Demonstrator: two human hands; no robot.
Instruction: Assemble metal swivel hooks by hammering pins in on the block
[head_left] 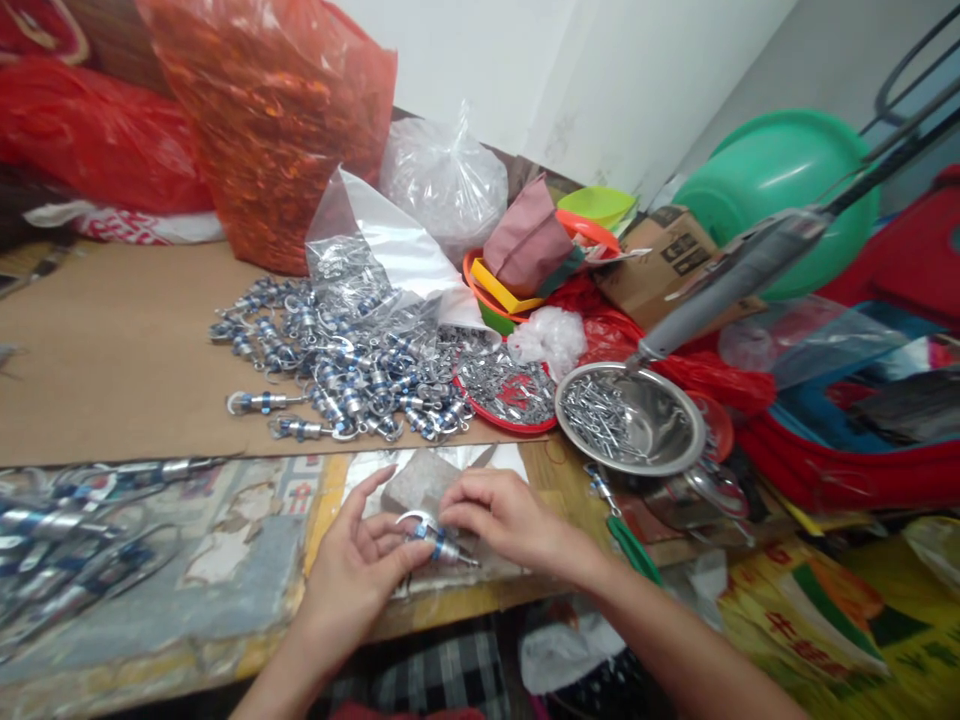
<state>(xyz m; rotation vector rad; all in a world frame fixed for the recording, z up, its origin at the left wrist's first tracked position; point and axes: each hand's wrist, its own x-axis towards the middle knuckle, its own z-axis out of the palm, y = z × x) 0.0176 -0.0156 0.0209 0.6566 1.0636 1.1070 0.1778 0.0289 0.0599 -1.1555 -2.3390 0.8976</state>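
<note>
Close to the bench's front edge, my left hand [367,555] holds a small silver-and-blue metal fitting [442,543] with a curved, pale ring at one end. Thumb and fingers grip it, and its thin tip points right. My right hand [504,515] is closed in a pinch just above the fitting; whatever lies between its fingertips is hidden. Behind both hands a grey block [421,482] rests on a white sheet. Farther back lies a heap of similar silver-and-blue fittings [337,370] on brown cardboard [112,370].
A red tray [517,425] and a steel bowl [675,425] hold small metal pieces. More fittings [52,540] lie at left. Behind stand an orange bag [285,120], a clear bag [446,180] and a green basin [780,180]. A green-handled tool [630,548] lies at right.
</note>
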